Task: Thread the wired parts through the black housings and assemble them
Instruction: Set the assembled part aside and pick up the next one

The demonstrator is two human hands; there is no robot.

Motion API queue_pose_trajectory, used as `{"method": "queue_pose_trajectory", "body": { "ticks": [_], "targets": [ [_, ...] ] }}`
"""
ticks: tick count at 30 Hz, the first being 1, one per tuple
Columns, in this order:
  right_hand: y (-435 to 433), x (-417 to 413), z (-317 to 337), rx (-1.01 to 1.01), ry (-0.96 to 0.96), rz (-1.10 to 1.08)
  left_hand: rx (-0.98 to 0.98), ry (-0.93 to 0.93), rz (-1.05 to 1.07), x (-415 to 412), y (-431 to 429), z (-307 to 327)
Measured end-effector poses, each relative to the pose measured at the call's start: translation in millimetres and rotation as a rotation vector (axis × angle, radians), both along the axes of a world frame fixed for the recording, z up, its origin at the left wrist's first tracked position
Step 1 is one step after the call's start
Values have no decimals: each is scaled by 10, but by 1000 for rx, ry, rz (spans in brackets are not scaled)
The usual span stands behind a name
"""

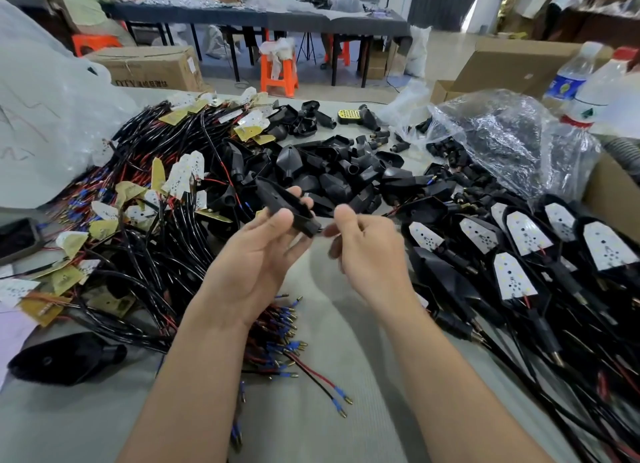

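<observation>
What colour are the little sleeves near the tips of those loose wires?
Blue sleeves, each with a gold-coloured metal tip; the head view shows them best.

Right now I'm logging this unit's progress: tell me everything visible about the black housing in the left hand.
The black housing is a long plastic-looking shell, pointed at its far end and narrowing to a tubular neck nearest the right hand. It is held tilted above the table, the left hand gripping it between thumb and fingers. The right hand's fingertips meet the neck's mouth; what they pinch is hidden.
</observation>
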State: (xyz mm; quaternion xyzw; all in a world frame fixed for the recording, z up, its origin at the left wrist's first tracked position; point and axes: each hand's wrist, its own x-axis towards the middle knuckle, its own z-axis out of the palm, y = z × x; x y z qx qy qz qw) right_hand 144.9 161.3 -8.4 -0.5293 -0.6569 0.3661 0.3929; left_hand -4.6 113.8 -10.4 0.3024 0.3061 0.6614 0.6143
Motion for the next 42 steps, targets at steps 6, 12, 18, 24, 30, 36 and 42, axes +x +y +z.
{"method": "queue_pose_trajectory", "body": {
  "ticks": [6,12,18,24,30,36,42],
  "targets": [
    [386,-24,98,146,-991,81,-80,-127,17,-87,-46,28],
    [514,-16,113,246,-1205,252,-52,-82,-16,-101,-58,40],
    [622,70,426,294,-813,221,-133,-34,21,-105,-27,7],
    [603,193,1244,213,14,104,-156,-65,30,-67,-20,4],
    [424,287,1365,-76,434,176,-143,65,15,-68,-21,14],
    [406,376,1219,-183,630,182,-173,159,-119,47,-53,39],
    [452,395,1074,-265,759,185,-226,72,-247,114,-61,105]
  ]
}}
